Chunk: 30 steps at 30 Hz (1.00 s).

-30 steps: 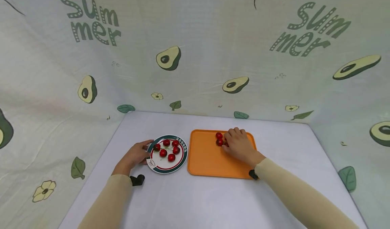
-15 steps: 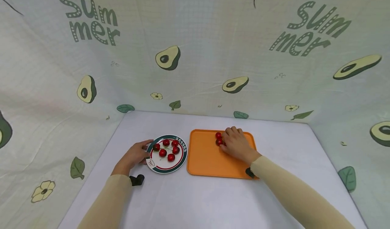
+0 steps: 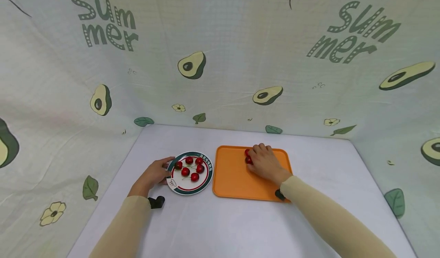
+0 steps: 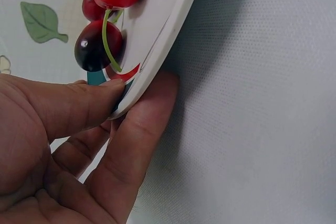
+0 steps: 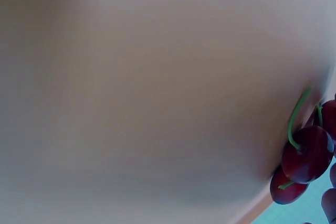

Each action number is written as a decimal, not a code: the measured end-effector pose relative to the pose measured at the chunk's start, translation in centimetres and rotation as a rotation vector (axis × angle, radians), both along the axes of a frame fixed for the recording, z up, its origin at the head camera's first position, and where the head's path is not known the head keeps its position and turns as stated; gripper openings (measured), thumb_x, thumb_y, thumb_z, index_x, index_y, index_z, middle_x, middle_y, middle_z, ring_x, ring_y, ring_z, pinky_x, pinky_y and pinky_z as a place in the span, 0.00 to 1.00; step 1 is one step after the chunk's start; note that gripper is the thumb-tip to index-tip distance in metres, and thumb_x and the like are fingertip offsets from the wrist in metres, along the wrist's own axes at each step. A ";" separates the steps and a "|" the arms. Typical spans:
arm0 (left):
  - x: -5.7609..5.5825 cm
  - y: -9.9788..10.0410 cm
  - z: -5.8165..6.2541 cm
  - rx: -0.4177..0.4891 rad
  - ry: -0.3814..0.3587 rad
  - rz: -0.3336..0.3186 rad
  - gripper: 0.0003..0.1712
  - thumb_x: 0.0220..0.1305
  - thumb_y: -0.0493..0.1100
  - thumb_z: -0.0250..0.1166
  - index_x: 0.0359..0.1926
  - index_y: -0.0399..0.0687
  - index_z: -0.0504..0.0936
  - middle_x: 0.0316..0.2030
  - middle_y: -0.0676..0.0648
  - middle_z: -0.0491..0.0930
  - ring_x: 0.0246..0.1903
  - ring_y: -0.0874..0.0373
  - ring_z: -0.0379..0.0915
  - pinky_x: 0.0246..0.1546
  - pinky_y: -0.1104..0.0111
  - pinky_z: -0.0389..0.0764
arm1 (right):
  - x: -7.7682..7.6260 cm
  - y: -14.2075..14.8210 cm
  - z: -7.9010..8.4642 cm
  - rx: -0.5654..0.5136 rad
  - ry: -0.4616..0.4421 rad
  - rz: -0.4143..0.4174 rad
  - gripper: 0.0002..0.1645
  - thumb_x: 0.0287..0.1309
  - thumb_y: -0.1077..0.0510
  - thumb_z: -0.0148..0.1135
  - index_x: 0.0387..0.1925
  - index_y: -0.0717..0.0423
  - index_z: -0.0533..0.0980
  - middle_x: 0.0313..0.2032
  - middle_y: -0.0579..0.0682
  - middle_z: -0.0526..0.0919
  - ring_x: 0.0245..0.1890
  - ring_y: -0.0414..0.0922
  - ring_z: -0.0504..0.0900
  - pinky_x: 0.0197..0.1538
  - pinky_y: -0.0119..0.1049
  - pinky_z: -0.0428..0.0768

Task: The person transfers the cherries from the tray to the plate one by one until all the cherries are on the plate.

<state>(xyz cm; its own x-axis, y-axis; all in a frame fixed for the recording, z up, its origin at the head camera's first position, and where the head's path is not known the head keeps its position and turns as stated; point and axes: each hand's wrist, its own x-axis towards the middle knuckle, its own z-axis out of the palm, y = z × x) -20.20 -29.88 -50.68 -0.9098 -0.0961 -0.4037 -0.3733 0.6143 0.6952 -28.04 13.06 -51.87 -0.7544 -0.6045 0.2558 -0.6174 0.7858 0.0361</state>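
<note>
The right hand (image 3: 266, 162) bends over the orange tray (image 3: 233, 179); I can't tell if it holds anything. Red cherries (image 3: 248, 160) there peek out just left of it. The left hand (image 3: 153, 174) pinches the plate (image 3: 188, 192).

With arms (image 3: 330, 216) extended, your left hand (image 3: 153, 174) pinches, thumb (image 4: 79, 106) opposing fingers (image 4: 137, 145); your right hand (image 3: 264, 162) arches, its fingers bent.

There's room on the near side of the orange tray (image 3: 237, 181). The green-rimmed plate (image 3: 189, 191) blocks its left side.
</note>
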 end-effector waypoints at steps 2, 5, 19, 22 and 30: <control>0.0 0.0 0.0 -0.002 0.002 -0.002 0.40 0.69 0.33 0.64 0.80 0.53 0.67 0.65 0.33 0.71 0.55 0.43 0.70 0.42 0.67 0.81 | 0.1 0.0 0.0 -0.002 -0.001 0.002 0.22 0.64 0.46 0.69 0.47 0.60 0.80 0.43 0.56 0.79 0.46 0.57 0.73 0.52 0.54 0.72; -0.1 0.0 -0.1 0.002 0.007 -0.010 0.40 0.69 0.33 0.64 0.80 0.52 0.67 0.64 0.32 0.71 0.54 0.43 0.71 0.42 0.67 0.81 | 0.2 0.1 0.1 0.000 -0.017 -0.003 0.23 0.63 0.46 0.69 0.47 0.60 0.79 0.43 0.56 0.79 0.46 0.57 0.72 0.52 0.53 0.71; -0.1 0.0 0.1 0.017 -0.018 0.019 0.40 0.69 0.34 0.65 0.80 0.55 0.67 0.65 0.34 0.71 0.52 0.45 0.72 0.41 0.68 0.81 | 0.2 0.4 0.2 0.048 -0.039 0.002 0.23 0.63 0.46 0.70 0.49 0.60 0.80 0.45 0.56 0.80 0.47 0.56 0.71 0.54 0.53 0.71; -0.1 0.1 0.2 0.016 -0.021 0.021 0.40 0.69 0.34 0.65 0.80 0.55 0.67 0.65 0.33 0.71 0.51 0.45 0.72 0.40 0.68 0.82 | 0.2 0.4 0.2 0.052 -0.048 -0.001 0.23 0.63 0.45 0.70 0.48 0.60 0.79 0.45 0.55 0.80 0.47 0.55 0.71 0.54 0.53 0.71; 0.1 0.0 0.3 0.013 -0.003 0.010 0.40 0.69 0.33 0.64 0.80 0.53 0.67 0.63 0.33 0.71 0.51 0.45 0.72 0.39 0.68 0.82 | 0.2 0.3 0.2 0.066 -0.064 -0.003 0.24 0.63 0.45 0.70 0.49 0.60 0.80 0.44 0.55 0.79 0.47 0.55 0.71 0.55 0.53 0.71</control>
<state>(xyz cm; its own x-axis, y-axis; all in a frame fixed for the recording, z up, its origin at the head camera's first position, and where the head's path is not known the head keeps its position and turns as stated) -20.08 -29.88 -50.39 -0.9075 -0.1002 -0.4080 -0.3819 0.6014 0.7018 -27.80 13.41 -51.72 -0.7700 -0.6158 0.1667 -0.6174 0.7851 0.0487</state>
